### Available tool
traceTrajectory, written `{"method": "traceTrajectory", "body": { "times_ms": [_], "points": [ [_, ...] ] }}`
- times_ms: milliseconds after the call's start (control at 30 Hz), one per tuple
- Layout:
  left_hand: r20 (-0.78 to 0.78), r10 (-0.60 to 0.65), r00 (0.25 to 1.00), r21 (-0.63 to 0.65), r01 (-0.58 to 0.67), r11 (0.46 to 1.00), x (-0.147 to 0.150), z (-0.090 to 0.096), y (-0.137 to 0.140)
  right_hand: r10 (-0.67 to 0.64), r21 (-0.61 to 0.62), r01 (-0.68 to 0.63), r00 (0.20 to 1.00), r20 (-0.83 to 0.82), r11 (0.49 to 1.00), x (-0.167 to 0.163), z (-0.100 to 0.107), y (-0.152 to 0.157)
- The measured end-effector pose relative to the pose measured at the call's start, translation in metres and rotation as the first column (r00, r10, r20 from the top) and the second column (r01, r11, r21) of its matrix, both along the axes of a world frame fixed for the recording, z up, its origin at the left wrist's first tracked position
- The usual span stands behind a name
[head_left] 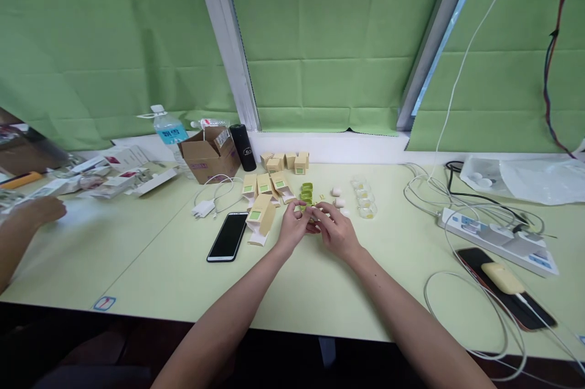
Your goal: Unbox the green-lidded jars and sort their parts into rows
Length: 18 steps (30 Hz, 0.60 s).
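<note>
My left hand (294,225) and my right hand (337,231) meet over the table, fingertips pinched together around something small. What they hold is mostly covered by the fingers, and I cannot make it out. Just beyond the fingertips stands a row of yellow-green plastic pieces (306,189). Small yellow bits (322,197) lie beside them. To the right are a few white cylindrical pieces (337,192) and a column of clear plastic cases (364,199) with yellow inside. Left of my hands sit several small tan cartons (261,214) with green windows, some with flaps open.
A phone (227,236), a white charger (203,208), a cardboard box (210,157), a black tumbler (242,147) and a water bottle (170,130) are leftward. Rightward are a power strip (498,240), cables and another phone (530,308). Another person's hand (43,211) is at far left.
</note>
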<state>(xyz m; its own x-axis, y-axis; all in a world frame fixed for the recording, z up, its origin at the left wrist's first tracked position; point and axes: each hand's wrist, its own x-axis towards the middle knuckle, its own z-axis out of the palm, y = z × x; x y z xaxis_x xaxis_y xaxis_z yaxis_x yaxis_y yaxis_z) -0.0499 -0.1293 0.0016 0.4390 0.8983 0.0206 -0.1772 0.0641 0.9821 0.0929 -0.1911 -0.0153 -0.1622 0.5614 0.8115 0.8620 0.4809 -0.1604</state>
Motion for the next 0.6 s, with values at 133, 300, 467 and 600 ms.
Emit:
{"method": "traceTrajectory", "body": {
  "times_ms": [133, 300, 467, 600],
  "points": [
    [-0.045, -0.023, 0.999, 0.096, 0.028, 0.995, -0.002, -0.003, 0.004, 0.053, -0.034, -0.053, 0.999, -0.007, 0.998, 0.003, 0.002, -0.003],
    [-0.059, -0.075, 0.995, 0.159, 0.083, 0.984, 0.000, -0.011, 0.008, 0.071, -0.058, -0.072, 0.997, -0.028, 0.996, 0.006, 0.001, -0.006],
    [-0.074, -0.102, 0.992, 0.172, 0.113, 0.979, 0.000, -0.011, 0.007, 0.058, -0.096, -0.066, 0.995, -0.083, 0.993, 0.011, 0.001, -0.006],
    [-0.108, 0.063, 0.992, 0.396, -0.015, 0.918, -0.005, -0.005, 0.002, 0.036, -0.103, -0.050, 0.991, -0.131, 0.993, 0.014, 0.000, -0.006]
  ]
}}
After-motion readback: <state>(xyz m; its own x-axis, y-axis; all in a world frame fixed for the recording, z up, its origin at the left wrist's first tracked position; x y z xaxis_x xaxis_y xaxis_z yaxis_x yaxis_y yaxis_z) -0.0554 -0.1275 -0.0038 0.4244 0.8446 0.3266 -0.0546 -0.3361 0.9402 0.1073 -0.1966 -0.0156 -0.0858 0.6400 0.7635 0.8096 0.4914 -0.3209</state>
